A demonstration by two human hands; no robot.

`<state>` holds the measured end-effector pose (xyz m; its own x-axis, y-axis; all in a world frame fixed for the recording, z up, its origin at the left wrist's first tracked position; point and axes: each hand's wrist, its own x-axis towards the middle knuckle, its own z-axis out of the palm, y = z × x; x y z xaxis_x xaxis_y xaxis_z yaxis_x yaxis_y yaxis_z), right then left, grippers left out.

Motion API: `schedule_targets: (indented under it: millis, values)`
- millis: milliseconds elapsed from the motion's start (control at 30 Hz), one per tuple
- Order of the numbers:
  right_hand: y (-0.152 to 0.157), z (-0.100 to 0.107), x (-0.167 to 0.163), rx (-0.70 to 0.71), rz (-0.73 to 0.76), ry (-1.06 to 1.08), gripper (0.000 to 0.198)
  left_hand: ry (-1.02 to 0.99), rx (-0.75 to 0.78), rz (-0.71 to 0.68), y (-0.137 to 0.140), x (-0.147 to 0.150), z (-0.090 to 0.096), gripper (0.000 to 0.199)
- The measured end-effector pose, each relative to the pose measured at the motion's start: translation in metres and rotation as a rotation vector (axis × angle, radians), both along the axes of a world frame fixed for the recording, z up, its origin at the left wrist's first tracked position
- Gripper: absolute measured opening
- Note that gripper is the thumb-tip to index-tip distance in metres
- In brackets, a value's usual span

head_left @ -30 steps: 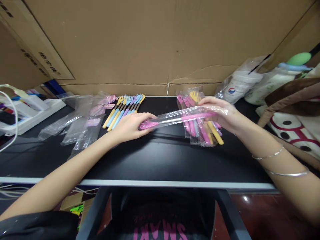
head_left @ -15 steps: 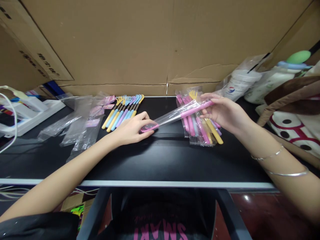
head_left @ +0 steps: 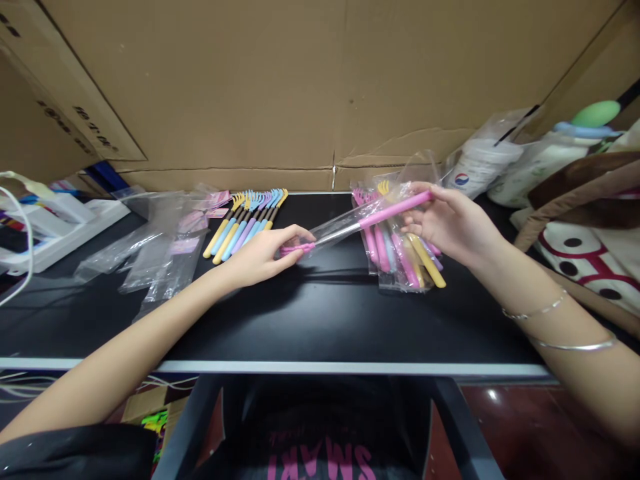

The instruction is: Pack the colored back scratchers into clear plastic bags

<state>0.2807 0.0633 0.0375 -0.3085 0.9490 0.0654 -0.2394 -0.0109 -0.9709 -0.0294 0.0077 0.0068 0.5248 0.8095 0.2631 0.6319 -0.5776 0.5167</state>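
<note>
A pink back scratcher (head_left: 390,210) with a metal shaft slants above the black desk, and clear plastic film of a bag (head_left: 423,167) lies along it. At its lower pink head, my left hand (head_left: 265,253) pinches it between thumb and fingers. My right hand (head_left: 445,217) grips the far end of the pink handle, its lower fingers curled loosely. Underneath, several bagged back scratchers (head_left: 415,267) with pink and yellow handles lie in a pile. Left of the middle, several loose back scratchers (head_left: 245,230) in yellow, blue and purple lie side by side.
Flat clear bags (head_left: 160,233) with pink cards lie on the left, beside a white power strip (head_left: 75,230). A lidded cup (head_left: 480,167), a bottle (head_left: 555,157) and a fabric bag (head_left: 595,247) stand at right. Cardboard (head_left: 300,87) walls off the back.
The back scratcher has turned slightly between my hands, and its handle end sits a little farther right. The bag's film now stands up behind my right hand. The piles are unchanged.
</note>
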Motion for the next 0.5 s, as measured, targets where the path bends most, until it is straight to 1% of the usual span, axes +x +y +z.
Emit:
schedule_targets:
  millis: [133,200,333,400,500]
  values:
    - [-0.0007,-0.0025,-0.0013,0.047,-0.022,0.028,0.006,-0.032,-0.021,-0.022,0.0011,-0.0007,-0.0003,0.028]
    - [-0.0005,-0.0042,-0.0009,0.082,-0.027,0.021,0.014,-0.028,-0.032,-0.026,0.0018,-0.0009,-0.0013,0.028]
    - [0.001,-0.0071,-0.0005,0.115,-0.033,-0.001,0.036,-0.026,-0.07,-0.031,0.0028,-0.0023,-0.0033,0.031]
    - [0.0013,-0.0075,-0.0013,0.12,-0.043,-0.019,0.042,-0.021,-0.068,-0.024,0.003,-0.0034,-0.0037,0.032]
    - [0.0009,-0.0072,-0.0023,0.143,-0.064,-0.048,0.046,-0.007,-0.051,-0.014,0.0031,-0.004,-0.0034,0.032]
